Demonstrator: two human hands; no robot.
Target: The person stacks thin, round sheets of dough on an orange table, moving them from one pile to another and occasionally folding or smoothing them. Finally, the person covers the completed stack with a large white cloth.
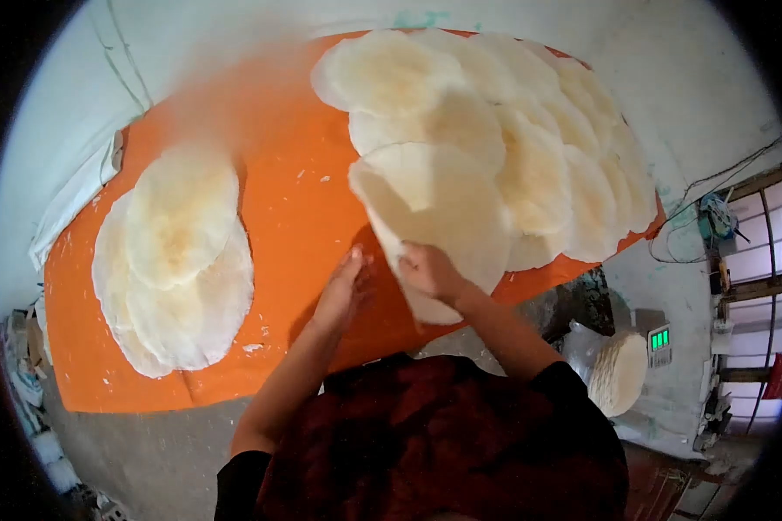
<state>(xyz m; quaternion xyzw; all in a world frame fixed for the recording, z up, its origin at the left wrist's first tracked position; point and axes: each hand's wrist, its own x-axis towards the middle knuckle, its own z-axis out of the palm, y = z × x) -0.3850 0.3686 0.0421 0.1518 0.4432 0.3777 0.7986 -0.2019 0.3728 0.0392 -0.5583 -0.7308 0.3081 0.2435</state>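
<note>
A large, thin, pale round flatbread [460, 217] is lifted at its near left edge, which stands up in a fold. My right hand [430, 271] pinches that edge between thumb and fingers. To the left of it, my left hand [346, 291] is held just over the orange cloth [295, 226], fingers loosely extended and holding nothing. Beyond and to the right, several more overlapping flatbreads [534, 165] are spread over the cloth. Another overlapping group of flatbreads [178, 252] lies at the left side.
A stack of round flatbreads [619, 375] stands at the lower right beside a scale display with green digits [660, 339]. Clear plastic [582, 343] is next to the stack. White crumbs [254, 347] dot the cloth. A wall [235, 35] rises behind the table.
</note>
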